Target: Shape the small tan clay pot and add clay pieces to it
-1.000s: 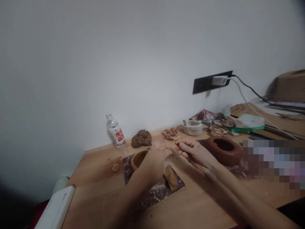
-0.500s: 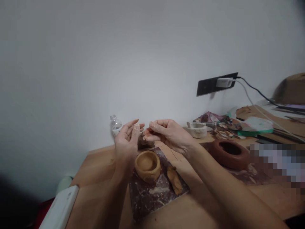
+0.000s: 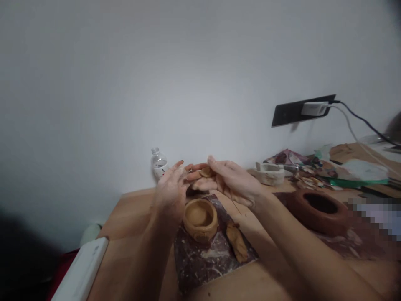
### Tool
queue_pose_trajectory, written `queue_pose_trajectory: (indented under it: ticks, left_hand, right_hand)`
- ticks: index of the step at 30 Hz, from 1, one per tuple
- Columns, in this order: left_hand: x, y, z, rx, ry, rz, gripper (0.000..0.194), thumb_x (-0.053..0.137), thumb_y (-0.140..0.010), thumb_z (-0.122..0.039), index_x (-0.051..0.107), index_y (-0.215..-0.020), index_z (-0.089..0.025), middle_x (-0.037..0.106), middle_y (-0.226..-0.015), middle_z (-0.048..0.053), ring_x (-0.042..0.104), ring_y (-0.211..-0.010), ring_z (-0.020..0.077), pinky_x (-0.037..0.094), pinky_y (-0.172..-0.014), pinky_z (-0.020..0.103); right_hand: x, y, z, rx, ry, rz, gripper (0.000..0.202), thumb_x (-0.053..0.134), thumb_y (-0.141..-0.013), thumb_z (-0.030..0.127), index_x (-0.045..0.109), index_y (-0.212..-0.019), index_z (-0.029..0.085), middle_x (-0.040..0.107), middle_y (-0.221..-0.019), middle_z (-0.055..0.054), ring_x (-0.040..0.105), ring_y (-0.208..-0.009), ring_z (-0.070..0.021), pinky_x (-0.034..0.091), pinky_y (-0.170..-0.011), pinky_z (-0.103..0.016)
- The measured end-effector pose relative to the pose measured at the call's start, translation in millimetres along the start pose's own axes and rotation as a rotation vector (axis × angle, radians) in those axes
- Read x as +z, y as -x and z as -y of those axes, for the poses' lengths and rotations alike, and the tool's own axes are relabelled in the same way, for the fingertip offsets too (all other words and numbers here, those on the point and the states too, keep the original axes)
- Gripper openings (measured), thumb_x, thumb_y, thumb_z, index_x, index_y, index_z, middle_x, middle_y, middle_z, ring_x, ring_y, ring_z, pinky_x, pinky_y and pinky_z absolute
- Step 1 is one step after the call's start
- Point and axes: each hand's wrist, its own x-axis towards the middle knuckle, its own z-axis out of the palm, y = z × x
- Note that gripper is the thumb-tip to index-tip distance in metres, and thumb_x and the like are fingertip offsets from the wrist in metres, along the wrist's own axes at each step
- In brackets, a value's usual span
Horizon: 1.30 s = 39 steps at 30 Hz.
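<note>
My right hand [image 3: 233, 179] is raised over the table's back edge, with a small flat piece of tan clay [image 3: 206, 172] between thumb and fingers. Beside it, my left hand [image 3: 171, 188] has its fingers spread and slightly blurred, their tips close to the right fingers; nothing shows in its grasp. Below them a small tan clay bowl [image 3: 200, 220] sits upright on a dark, stained board [image 3: 200, 267]. A long lump of tan clay [image 3: 237, 242] lies on the board right of the bowl. A dark lump behind the hands is mostly hidden.
A clear bottle [image 3: 159, 163] stands by the wall. To the right are a pale clay bowl [image 3: 270, 174], a reddish-brown ring-shaped clay vessel [image 3: 319, 211], and scraps [image 3: 308, 179]. A white object [image 3: 83, 267] lies at the left edge; cables hang from a wall socket [image 3: 291, 113].
The view has shifted slightly left. My right hand has turned and its fingers have opened out, showing the flat clay piece. Both hands are nearer each other.
</note>
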Motion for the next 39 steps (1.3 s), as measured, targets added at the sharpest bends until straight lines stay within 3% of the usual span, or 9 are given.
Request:
queue_pose_trajectory:
  ticks: [2,5,14,19,21,25,30,34,39]
  left_hand:
    - [-2.3,-2.3,0.2,0.026,0.017,-0.040,0.018,0.048,-0.086,-0.007,0.056,-0.101,-0.013,0.070,-0.085,0.010,0.069,-0.074,0.0160,0.055,-0.071,0.026]
    - [-1.9,-4.0,0.4,0.004,0.080,-0.082,0.018,0.043,-0.088,-0.004,0.056,-0.097,-0.013,0.067,-0.074,0.005,0.066,-0.065,0.0119,0.053,-0.068,0.021]
    - [9.5,2.4,-3.0,-0.104,0.017,-0.134,0.017,0.043,-0.089,-0.008,0.052,-0.102,-0.012,0.068,-0.089,0.013,0.068,-0.076,0.0170,0.054,-0.076,0.027]
    - [8.7,1.5,-4.0,-0.067,0.057,-0.134,0.017,0.042,-0.090,-0.007,0.055,-0.098,-0.013,0.067,-0.082,0.009,0.067,-0.074,0.0148,0.054,-0.073,0.024]
    - [8.1,0.5,-4.4,-0.074,0.070,-0.162,0.017,0.041,-0.089,-0.006,0.056,-0.096,-0.013,0.067,-0.079,0.008,0.066,-0.071,0.0137,0.053,-0.073,0.023]
    - [3.9,-2.6,-4.1,-0.088,0.048,-0.142,0.015,0.040,-0.091,-0.012,0.054,-0.097,-0.014,0.068,-0.085,0.012,0.068,-0.075,0.0172,0.054,-0.078,0.029]
    - [1.6,-2.6,-3.8,-0.067,0.005,-0.173,0.014,0.042,-0.091,-0.014,0.054,-0.099,-0.014,0.068,-0.093,0.014,0.070,-0.082,0.0198,0.050,-0.091,0.035]
    - [1.1,-1.8,-3.7,-0.053,0.028,-0.126,0.014,0.039,-0.092,-0.012,0.052,-0.096,-0.014,0.068,-0.089,0.013,0.070,-0.078,0.0183,0.054,-0.082,0.030]
    - [-0.2,-3.3,-3.7,-0.044,0.061,-0.108,0.015,0.042,-0.090,-0.010,0.053,-0.100,-0.014,0.068,-0.077,0.008,0.068,-0.066,0.0143,0.054,-0.066,0.024]
  right_hand:
    - [-1.6,1.0,4.2,0.018,-0.114,0.042,0.025,0.060,-0.089,0.031,0.070,-0.090,0.008,0.074,-0.090,-0.013,0.072,-0.082,-0.0155,0.057,-0.084,-0.026]
    - [-7.7,0.5,5.9,-0.001,-0.174,0.038,0.017,0.065,-0.085,0.021,0.070,-0.094,0.007,0.074,-0.092,-0.012,0.071,-0.091,-0.0165,0.053,-0.093,-0.026]
    - [-17.8,-9.0,-7.6,-0.016,-0.169,-0.090,0.017,0.083,-0.065,0.022,0.071,-0.072,0.011,0.070,-0.067,0.000,0.067,-0.059,-0.0053,0.054,-0.059,-0.007]
    - [-14.3,-8.1,-8.4,0.027,-0.185,-0.002,0.021,0.075,-0.076,0.024,0.071,-0.088,0.007,0.074,-0.090,-0.010,0.070,-0.088,-0.0141,0.053,-0.092,-0.022]
    - [-13.7,-8.1,-8.4,0.045,-0.165,0.016,0.020,0.074,-0.077,0.020,0.071,-0.091,0.007,0.073,-0.093,-0.011,0.070,-0.091,-0.0147,0.052,-0.095,-0.023]
    - [-15.7,-9.8,-9.3,0.073,-0.190,-0.011,0.021,0.075,-0.075,0.030,0.071,-0.079,0.010,0.071,-0.071,-0.003,0.069,-0.065,-0.0075,0.057,-0.067,-0.011]
    - [-18.2,-12.3,-10.7,0.104,-0.215,-0.022,0.026,0.081,-0.068,0.032,0.067,-0.071,0.011,0.062,-0.054,0.004,0.059,-0.044,-0.0020,0.046,-0.040,-0.005]
    - [-14.8,-12.9,-10.2,0.120,-0.263,-0.010,0.024,0.072,-0.079,0.033,0.067,-0.074,0.010,0.067,-0.064,-0.001,0.067,-0.058,-0.0051,0.054,-0.055,-0.006]
    - [-14.6,-13.4,-11.3,0.133,-0.309,0.017,0.041,0.049,-0.095,0.040,0.066,-0.081,0.006,0.070,-0.077,-0.010,0.071,-0.079,-0.0135,0.058,-0.082,-0.022]
